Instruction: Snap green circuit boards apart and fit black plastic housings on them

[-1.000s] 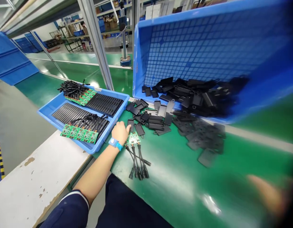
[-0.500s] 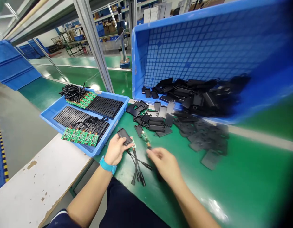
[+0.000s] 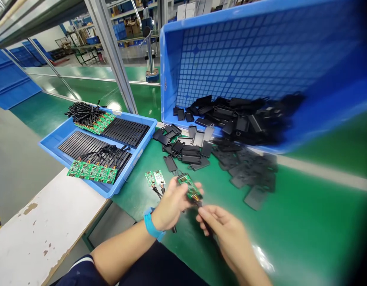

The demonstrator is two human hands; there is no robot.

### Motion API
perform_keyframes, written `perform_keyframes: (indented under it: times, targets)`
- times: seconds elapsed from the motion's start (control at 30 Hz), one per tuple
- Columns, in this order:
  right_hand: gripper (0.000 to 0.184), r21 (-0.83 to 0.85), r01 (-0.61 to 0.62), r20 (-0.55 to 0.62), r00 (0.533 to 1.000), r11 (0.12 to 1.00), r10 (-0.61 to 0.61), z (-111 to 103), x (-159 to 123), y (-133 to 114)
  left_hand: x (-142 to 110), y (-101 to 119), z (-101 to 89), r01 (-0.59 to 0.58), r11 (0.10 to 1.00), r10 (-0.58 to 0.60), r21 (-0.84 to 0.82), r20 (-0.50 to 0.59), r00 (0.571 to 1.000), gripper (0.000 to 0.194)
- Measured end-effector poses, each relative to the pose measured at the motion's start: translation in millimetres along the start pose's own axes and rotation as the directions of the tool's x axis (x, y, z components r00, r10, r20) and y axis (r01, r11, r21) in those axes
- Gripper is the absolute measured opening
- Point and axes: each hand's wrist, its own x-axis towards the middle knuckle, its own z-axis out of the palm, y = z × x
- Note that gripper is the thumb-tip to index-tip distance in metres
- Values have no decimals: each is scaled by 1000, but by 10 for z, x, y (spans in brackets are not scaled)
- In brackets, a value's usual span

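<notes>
My left hand, a blue band at its wrist, grips a black plastic case. A green circuit board lies at the open face of that case, under my left thumb; whether it is fully seated I cannot tell. Closed fingers of my right hand pinch the board's black cable just below its coloured wires. Left of my hands, two small circuit boards rest on the green bench, their cables partly hidden behind my left hand. Just beyond the held case lies a loose black case.
Several black cases lie loose in front of a large blue crate tipped on its side with more inside. Flat dark covers spread to the right. At left, a blue tray holds black strips and cabled circuit boards.
My left hand has moved right with the case, bringing it together with the board held by its cable in my right hand. The two boards on the bench are now uncovered.
</notes>
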Motion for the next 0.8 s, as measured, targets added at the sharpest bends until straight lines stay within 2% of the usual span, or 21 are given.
perform_keyframes:
  times: [0.2,0.37,0.57,0.8]
  targets:
    - [35,6,-79,49,996,997,79,36,-22,-12,34,-86,66,-73,984,87,160,-85,993,30]
    - [35,-19,-63,12,998,998,64,77,-39,-40,66,-139,69,-119,977,137,178,-91,986,27]
    - [33,-36,-33,-11,999,999,32,137,-42,-50,114,-186,31,-151,974,172,170,-117,978,34]
    - [22,-214,206,-45,974,955,-221,116,-39,30,101,-228,67,-210,967,228,144,-127,965,29]
